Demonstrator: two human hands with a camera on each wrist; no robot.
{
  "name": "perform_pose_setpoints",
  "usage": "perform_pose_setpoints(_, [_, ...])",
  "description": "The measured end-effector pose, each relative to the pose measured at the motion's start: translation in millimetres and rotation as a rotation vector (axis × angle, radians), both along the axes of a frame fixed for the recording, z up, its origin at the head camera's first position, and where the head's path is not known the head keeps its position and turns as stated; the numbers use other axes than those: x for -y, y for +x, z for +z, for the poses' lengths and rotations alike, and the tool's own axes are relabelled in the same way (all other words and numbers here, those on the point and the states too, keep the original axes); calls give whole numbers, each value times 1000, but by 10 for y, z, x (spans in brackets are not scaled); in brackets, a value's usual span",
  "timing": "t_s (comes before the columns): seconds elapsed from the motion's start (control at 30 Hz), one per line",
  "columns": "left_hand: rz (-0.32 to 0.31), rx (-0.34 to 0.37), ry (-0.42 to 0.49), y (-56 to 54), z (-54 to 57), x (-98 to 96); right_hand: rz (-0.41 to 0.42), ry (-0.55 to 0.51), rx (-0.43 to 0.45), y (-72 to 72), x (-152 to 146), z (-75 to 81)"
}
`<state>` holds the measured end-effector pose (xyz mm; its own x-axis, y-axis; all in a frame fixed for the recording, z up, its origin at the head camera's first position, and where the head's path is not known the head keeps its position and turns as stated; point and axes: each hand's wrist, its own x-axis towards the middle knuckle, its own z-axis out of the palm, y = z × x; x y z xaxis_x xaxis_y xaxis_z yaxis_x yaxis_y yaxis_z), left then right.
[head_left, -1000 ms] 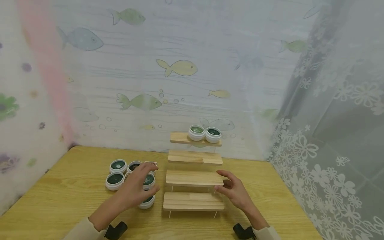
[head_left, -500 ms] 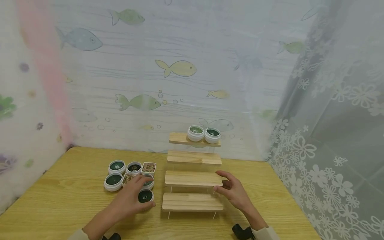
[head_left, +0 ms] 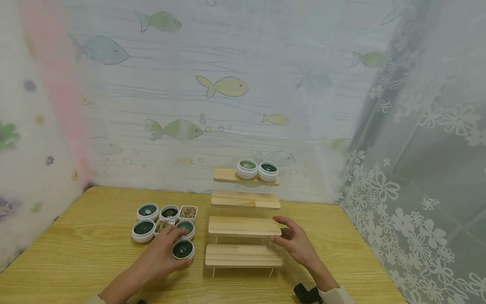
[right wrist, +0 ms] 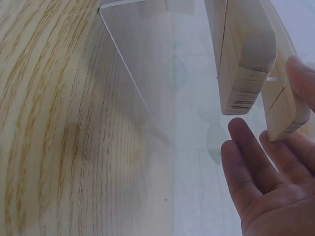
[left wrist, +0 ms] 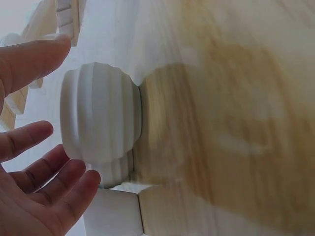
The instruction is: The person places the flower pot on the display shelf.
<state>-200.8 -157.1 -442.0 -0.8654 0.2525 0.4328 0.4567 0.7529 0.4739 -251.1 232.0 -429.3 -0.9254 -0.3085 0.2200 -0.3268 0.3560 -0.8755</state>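
My left hand (head_left: 161, 253) is around the nearest round white pot (head_left: 183, 250), which has a dark green top and stands on the table. In the left wrist view, the thumb (left wrist: 42, 61) is apart from the ribbed pot wall (left wrist: 101, 113), and the other fingers are spread close to its side. My right hand (head_left: 298, 242) pinches the right end of a wooden shelf board (head_left: 243, 226), second from the front on the stepped stand. In the right wrist view, thumb and fingertips meet that board's end (right wrist: 285, 120).
Several more white pots stand left of the stand, including a square one with brown grit (head_left: 188, 213). Two round pots, one with a lighter green top (head_left: 247, 168), sit on the highest board (head_left: 225, 174). A patterned curtain (head_left: 228, 126) hangs behind the wooden table (head_left: 95, 236).
My left hand has come down and toward me, from above the pots to around the nearest one. The right hand stays at the board's end.
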Motion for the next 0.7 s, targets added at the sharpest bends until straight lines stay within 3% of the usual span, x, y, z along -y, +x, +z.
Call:
perform_pose_setpoints(0.17, [-13, 11, 5, 12, -32, 33, 5, -2, 1, -1, -3, -5])
perform_pose_setpoints(0.4, [8, 87, 13, 17, -63, 47, 15, -1, -10, 12, -1, 4])
perform_pose_setpoints(0.7, [15, 110, 32, 2, -70, 33, 11, -1, -5, 9, 1, 12])
